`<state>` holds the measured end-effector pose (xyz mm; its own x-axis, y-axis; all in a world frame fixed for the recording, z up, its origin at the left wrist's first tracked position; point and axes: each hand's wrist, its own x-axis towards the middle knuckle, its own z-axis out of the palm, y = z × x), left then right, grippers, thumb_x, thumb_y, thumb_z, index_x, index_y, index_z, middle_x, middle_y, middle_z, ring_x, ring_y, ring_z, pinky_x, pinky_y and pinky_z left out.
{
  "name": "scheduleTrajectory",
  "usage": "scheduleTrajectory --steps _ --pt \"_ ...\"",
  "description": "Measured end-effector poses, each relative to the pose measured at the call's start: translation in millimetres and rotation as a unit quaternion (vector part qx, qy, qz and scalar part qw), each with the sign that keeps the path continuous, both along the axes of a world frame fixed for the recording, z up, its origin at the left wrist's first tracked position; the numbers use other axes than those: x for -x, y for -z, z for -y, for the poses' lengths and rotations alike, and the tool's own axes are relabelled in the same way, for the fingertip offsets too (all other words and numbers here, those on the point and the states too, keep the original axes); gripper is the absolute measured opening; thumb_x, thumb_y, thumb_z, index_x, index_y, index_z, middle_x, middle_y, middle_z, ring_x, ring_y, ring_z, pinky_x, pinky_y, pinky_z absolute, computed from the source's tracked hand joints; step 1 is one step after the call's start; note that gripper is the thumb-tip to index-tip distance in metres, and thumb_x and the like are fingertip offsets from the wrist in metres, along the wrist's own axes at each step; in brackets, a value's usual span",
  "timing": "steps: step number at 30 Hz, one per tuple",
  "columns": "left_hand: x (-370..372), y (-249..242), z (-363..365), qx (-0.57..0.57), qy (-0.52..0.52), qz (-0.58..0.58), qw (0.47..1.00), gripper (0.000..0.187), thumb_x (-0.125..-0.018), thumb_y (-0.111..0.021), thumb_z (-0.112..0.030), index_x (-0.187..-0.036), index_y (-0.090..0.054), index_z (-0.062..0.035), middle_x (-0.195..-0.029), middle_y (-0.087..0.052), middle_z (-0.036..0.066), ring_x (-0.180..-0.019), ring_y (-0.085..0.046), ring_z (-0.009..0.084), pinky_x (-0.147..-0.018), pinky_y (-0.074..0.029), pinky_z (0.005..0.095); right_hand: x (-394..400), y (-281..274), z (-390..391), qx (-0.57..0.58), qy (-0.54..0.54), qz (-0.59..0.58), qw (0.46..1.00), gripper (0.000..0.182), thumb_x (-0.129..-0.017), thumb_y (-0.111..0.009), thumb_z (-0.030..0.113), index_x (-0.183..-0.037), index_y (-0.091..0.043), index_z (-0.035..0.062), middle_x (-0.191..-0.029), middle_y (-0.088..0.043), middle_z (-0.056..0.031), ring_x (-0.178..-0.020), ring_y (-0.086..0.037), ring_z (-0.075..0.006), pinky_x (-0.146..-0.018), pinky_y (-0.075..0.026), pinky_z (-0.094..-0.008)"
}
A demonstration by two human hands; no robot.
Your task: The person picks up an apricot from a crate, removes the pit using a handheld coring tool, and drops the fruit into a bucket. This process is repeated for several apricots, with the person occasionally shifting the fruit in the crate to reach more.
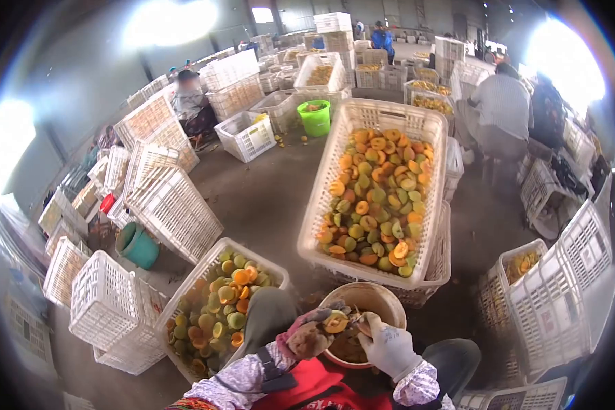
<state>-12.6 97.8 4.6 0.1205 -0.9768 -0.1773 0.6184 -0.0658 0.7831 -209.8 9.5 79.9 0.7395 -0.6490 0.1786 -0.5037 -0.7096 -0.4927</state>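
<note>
My left hand (309, 337), in a stained glove, is closed on a halved apricot (335, 322), its cut face turned up. Beside it my right hand (392, 347), in a pale glove, has its fingers pinched together; I cannot tell what is in them. Both hands are over a round bucket (395, 305) between my knees, with brownish bits inside. Close by my left knee, a white crate (280, 273) holds green and orange apricots (227, 301). Beyond the bucket, a larger crate (308, 232) full of apricot halves (379, 198) rests on another crate.
Stacked white crates (174, 212) and a teal bucket (139, 247) stand to the left. A lime-green bucket (315, 119) is farther back. More crates (560, 294) rise at the right. A seated person (188, 102) and a person in a light top (502, 102) are nearby.
</note>
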Motion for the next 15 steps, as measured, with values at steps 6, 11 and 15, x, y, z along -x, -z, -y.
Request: scheduleTrajectory --steps 6,11,15 --pt "13 -9 10 -0.031 0.024 0.209 0.977 0.042 -0.085 -0.062 0.0 -0.126 -0.052 0.0022 -0.121 -0.059 0.011 -0.11 -0.058 0.0187 -0.097 -0.047 0.0306 19 -4 12 -0.071 -0.002 0.111 0.991 0.032 -0.08 -0.067 0.025 -0.108 -0.06 0.0112 -0.077 -0.067 -0.0103 -0.065 -0.066 -0.0281 -0.056 -0.053 -0.036" --pt "5 -11 14 -0.07 0.082 0.113 0.988 0.055 -0.081 -0.068 -0.003 -0.13 -0.045 0.0038 -0.123 -0.057 0.015 -0.114 -0.056 0.0278 -0.099 -0.046 0.0395 21 11 0 -0.109 -0.066 0.152 0.98 0.028 -0.087 -0.059 0.027 -0.108 -0.06 0.0085 -0.08 -0.066 -0.0142 -0.068 -0.064 -0.034 -0.059 -0.051 -0.0416" --pt "1 -29 -2 -0.084 0.088 -0.189 0.974 0.052 -0.089 -0.06 -0.01 -0.134 -0.039 0.0038 -0.124 -0.057 0.015 -0.117 -0.054 0.03 -0.103 -0.042 0.0439 48 -5 -10 -0.179 -0.117 0.191 0.958 0.032 -0.083 -0.064 0.018 -0.112 -0.057 0.0063 -0.083 -0.065 -0.0129 -0.069 -0.064 -0.0307 -0.057 -0.05 -0.0378"
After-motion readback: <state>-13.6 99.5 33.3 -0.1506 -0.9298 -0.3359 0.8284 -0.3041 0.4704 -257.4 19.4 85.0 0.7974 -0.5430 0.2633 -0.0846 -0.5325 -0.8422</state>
